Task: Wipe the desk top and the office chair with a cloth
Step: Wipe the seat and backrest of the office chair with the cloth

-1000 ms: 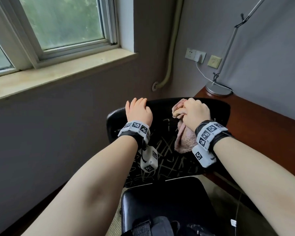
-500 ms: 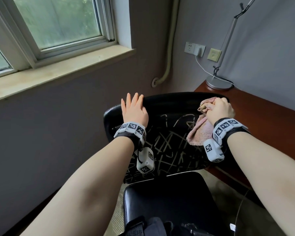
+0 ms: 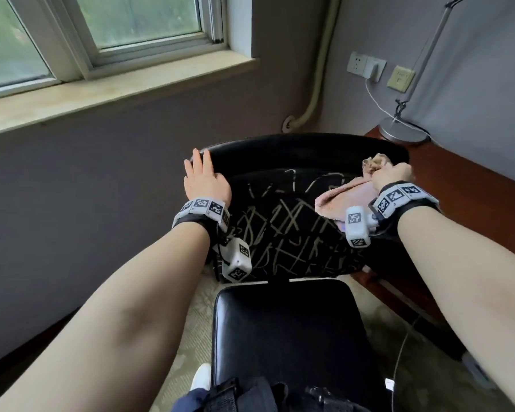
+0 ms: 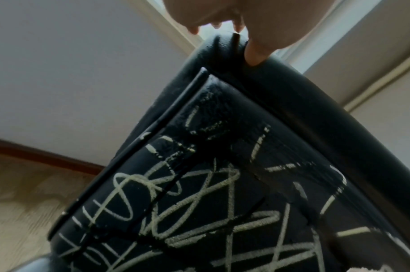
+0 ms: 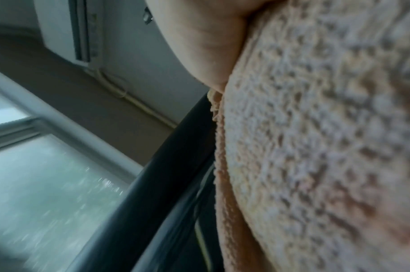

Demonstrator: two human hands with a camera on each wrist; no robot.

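Note:
A black office chair faces me, its backrest scribbled with pale chalk-like lines. My left hand lies flat on the backrest's top left corner, fingers straight, thumb on the rim. My right hand grips a bunched pink cloth against the upper right of the backrest; the cloth fills the right wrist view. The brown desk top lies to the right, behind the chair.
A desk lamp with a round metal base stands at the desk's far corner, its white cord running to a wall socket. A window sill runs along the wall on the left. A thin cable hangs beside the seat.
My right hand has dragged the cloth from the middle of the backrest's top to its right end. My left hand slid out to the left corner, and its fingers straightened.

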